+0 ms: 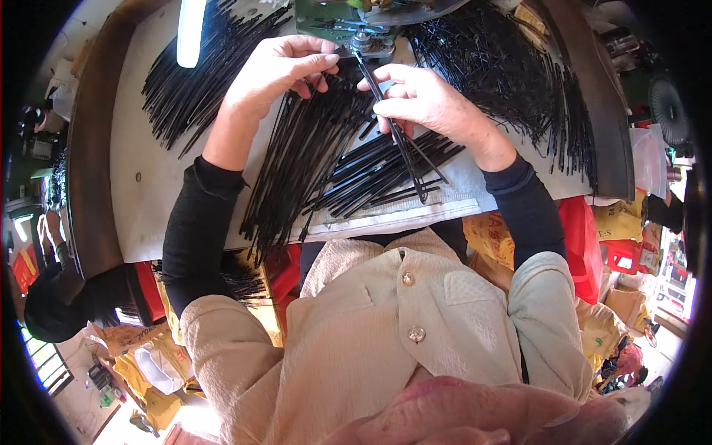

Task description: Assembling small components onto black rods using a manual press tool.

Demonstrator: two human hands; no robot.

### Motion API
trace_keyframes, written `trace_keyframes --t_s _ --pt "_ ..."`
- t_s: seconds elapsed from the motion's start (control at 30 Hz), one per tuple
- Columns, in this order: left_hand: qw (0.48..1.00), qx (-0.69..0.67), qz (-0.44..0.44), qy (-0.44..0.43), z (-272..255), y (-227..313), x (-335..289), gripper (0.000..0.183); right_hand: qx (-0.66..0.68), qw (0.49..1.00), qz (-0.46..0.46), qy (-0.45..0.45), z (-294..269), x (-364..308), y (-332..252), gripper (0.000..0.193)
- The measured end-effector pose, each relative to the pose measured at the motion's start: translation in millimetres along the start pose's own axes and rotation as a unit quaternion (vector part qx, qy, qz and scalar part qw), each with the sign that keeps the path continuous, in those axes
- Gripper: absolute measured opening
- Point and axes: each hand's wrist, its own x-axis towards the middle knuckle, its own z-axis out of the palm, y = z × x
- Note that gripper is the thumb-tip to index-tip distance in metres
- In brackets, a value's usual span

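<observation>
My right hand (426,100) is closed around a few long, thin black strips (406,157). Their upper ends reach the small metal fixture of a machine (361,43), and their lower ends slant toward me; one shows a small hole near its tip. My left hand (289,67) pinches with thumb and forefinger just left of that fixture; a small dark thing shows at the fingertips, too hidden to name. Beneath my left hand, a long bundle of black strips (297,159) runs toward the table's near edge. A looser pile of strips (378,174) lies below my right hand.
More black strips (189,81) are heaped at the left of the pale tabletop (141,211), and a large tangled heap (504,74) covers its right. A bright white lamp tube (190,33) hangs at upper left. Red bags (578,245) and yellow sacks stand beside me. Another person (74,297) is at left.
</observation>
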Motion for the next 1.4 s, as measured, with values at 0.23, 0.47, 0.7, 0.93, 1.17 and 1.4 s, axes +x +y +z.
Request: trace_keyframes --t_s 0.23,0.47,0.7,0.93,1.17,1.4 --pt "0.999 -0.053 0.005 -0.006 9.3 4.4 1.0 0.032 0.02 1.0 -0.017 0.007 -0.2 1.3 0.7 0.033" --pt "0.997 -0.076 0.0 -0.004 15.6 8.5 0.0 0.029 0.035 0.999 -0.015 0.015 -0.7 1.0 -1.8 0.033" --pt "0.995 -0.096 0.006 0.006 16.3 9.8 0.9 0.028 0.018 1.0 -0.017 0.01 -1.4 0.5 -2.6 0.036" --pt "0.996 -0.092 0.008 0.009 19.0 11.7 2.5 0.029 0.041 0.998 -0.028 0.029 -1.6 2.1 0.0 0.034" --pt "0.997 -0.063 0.039 0.019 19.0 13.4 12.9 0.03 0.056 0.995 -0.051 0.063 -2.1 5.9 -1.1 0.036" --pt "0.998 -0.047 0.043 0.028 21.2 15.6 13.5 0.03 0.03 0.996 -0.053 0.067 -2.5 7.9 3.2 0.031"
